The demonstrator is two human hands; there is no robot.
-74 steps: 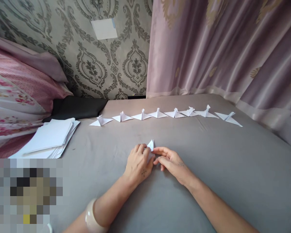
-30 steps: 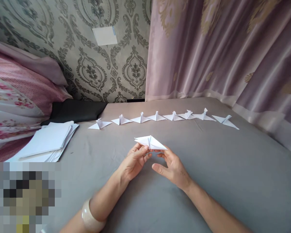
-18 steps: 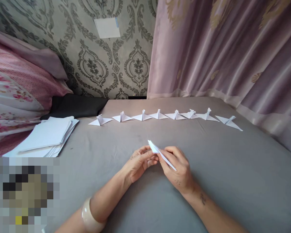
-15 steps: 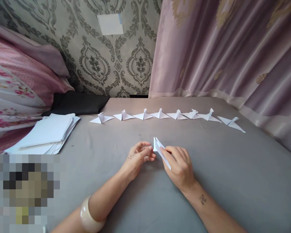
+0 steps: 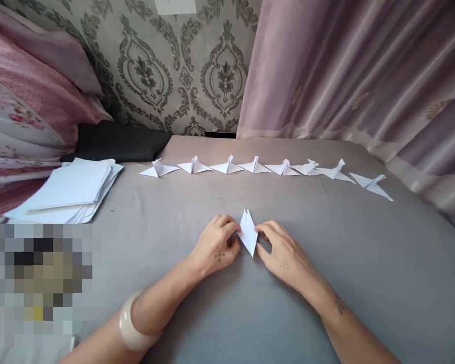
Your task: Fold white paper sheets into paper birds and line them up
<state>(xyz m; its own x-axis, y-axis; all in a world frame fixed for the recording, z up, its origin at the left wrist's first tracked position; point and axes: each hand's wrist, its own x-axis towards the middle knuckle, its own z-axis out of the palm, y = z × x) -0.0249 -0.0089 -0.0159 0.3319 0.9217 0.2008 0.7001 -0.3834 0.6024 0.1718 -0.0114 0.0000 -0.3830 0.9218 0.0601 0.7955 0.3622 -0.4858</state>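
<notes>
A small white folded paper piece, kite-shaped with two points at its top, lies on the grey bed sheet between my hands. My left hand pinches its left edge with curled fingers. My right hand presses its right edge with fingertips drawn together. A pale bangle sits on my left wrist. Beyond the hands, a row of several finished white paper birds runs left to right across the sheet.
A stack of white paper sheets lies at the left. Behind it are a black cushion and pink floral bedding. Patterned wallpaper and a mauve curtain bound the far side. A blurred patch covers the lower left.
The paper piece was lifted and spread open, turned edge-on in my right hand, and now lies flat on the sheet between both hands. The camera has tilted downward.
</notes>
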